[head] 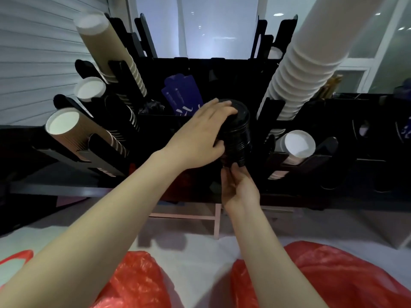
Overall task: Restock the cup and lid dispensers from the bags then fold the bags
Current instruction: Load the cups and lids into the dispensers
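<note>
A stack of black lids (239, 132) stands in the middle slot of the black dispenser rack (229, 70). My left hand (200, 138) wraps round the stack's top and left side, fingers over the top lid. My right hand (239, 187) holds the bottom of the stack from below, fingers curled against the lowest lids. Red plastic bags (347, 274) lie on the white surface near me, one at the right, one (135, 283) at the centre.
Brown ribbed cup stacks (106, 54) fill the left slots, with white cup bottoms facing me. A tall white cup stack (300, 72) leans at the right, a shorter one (298, 145) below it. Blue sleeves (182, 96) sit behind the lids. Another black rack (367, 138) stands at right.
</note>
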Available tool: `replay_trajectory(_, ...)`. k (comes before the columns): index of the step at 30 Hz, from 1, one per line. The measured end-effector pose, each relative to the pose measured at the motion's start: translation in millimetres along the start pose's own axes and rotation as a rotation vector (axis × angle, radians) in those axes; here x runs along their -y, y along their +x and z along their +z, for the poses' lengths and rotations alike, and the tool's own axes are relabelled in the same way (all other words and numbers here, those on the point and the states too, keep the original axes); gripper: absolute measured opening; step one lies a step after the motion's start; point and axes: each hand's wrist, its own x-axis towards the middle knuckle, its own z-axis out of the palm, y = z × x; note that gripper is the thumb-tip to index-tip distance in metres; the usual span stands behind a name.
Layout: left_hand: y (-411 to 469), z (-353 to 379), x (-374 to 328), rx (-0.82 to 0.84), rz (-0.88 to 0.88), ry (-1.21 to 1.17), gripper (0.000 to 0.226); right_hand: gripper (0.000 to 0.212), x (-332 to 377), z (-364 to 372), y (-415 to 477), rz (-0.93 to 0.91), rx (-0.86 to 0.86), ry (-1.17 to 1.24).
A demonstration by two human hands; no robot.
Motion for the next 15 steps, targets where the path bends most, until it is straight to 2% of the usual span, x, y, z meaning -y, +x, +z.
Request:
replay_trajectory(7, 14.1, 17.8, 5.8, 0.104, 0.071, 0.083, 0.065, 0.029, -7.6, 0.3, 3.5, 0.024, -0.213, 0.002)
replay_trajectory(11, 15.1, 24.7, 8.5, 0.097, 0.08, 0.101, 0.066, 0.028, -8.8, 3.6, 3.8, 0.036, -0.253, -0.005)
replay_trajectory(15, 16.8, 27.5, 12.9, 0.081, 0.046, 0.069, 0.065, 0.022, -6.0, 4.9, 4.3, 0.006, -0.333, -0.112)
